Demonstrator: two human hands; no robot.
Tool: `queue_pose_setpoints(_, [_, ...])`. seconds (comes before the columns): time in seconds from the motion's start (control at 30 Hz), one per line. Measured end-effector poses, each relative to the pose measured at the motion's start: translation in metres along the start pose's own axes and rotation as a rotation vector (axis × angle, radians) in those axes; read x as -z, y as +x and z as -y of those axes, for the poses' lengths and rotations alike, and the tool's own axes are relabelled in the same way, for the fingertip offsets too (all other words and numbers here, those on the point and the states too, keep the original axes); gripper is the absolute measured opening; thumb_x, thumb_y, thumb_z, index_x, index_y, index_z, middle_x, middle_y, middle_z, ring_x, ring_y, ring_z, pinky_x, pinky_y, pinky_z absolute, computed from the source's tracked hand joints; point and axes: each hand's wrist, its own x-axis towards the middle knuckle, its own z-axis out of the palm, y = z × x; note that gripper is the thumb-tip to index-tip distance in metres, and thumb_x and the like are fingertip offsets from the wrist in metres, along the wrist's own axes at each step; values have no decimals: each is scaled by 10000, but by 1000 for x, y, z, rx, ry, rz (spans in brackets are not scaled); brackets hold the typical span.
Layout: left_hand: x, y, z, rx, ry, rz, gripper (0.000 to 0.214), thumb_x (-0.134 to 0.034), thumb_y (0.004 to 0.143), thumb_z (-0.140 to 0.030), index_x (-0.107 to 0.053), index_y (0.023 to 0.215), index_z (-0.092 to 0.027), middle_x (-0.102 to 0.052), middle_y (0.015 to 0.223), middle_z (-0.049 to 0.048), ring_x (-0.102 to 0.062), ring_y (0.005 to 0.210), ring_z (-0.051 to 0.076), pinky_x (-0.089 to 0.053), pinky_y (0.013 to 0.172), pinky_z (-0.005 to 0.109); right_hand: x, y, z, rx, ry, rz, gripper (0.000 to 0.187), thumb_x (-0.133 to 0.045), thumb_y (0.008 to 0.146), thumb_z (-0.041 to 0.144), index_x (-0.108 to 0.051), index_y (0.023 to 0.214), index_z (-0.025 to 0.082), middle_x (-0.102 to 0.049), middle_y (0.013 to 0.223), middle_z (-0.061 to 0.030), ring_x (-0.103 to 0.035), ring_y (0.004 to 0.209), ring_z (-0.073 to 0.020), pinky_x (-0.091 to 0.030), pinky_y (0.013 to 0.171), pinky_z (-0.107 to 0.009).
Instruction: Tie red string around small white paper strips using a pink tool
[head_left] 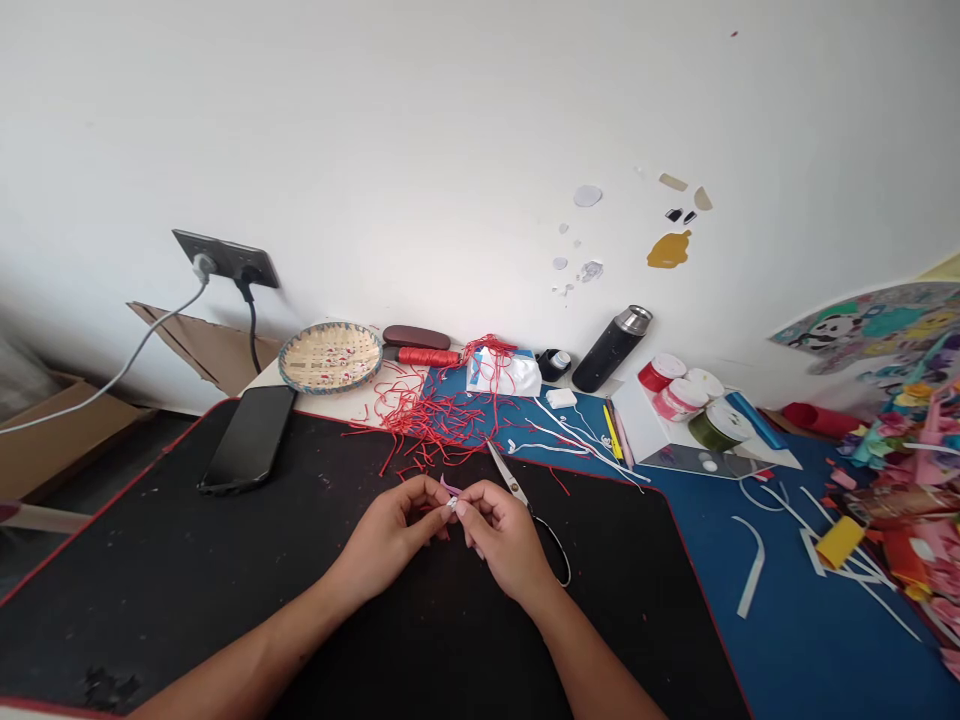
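Observation:
My left hand [396,528] and my right hand [504,538] meet over a black desk mat [187,580]. Both pinch a tiny pink and white piece [451,497] between their fingertips; I cannot make out what it is. A pair of scissors [525,505] lies on the mat just right of my right hand, blades pointing away from me. A heap of red cord scraps [427,415] is spread behind my hands.
A black phone [251,437] lies at the mat's far left. A woven basket [330,356], a red thread spool [427,356], a black flask [611,348], paint jars [679,390] and white strips [752,575] sit on the blue surface. Colourful paper crafts [907,480] crowd the right.

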Motion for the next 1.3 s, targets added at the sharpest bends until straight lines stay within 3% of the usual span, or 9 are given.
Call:
queue_pose_setpoints(0.4, [11,5,-2,109,-186,72,391,-799,768,-539,-716,871,-170,-700,748,28,-666,708,193,-547,624,291,1,-2,1,31,-40,16,243,-618,943,416,-661,855,194,-563,619,25,-499,542,-122,-384,521,-239])
queue_pose_setpoints(0.93, [3,2,-2,94,-66,-35,334,-737,799,-523,-707,820,-191,-707,752,27,-663,692,196,-547,655,295,-1,-2,-4,79,-102,-12,230,-597,961,386,-664,854,193,-582,651,16,-531,566,-130,-394,534,-238])
queue_pose_setpoints(1.3, [3,-4,0,43,65,-23,236,-674,884,-431,-766,916,-216,-759,834,33,-673,703,196,-530,672,280,-1,-3,-7,57,-111,-22,192,-602,960,352,-652,860,195,-587,646,21,-546,553,-128,-389,529,-234])
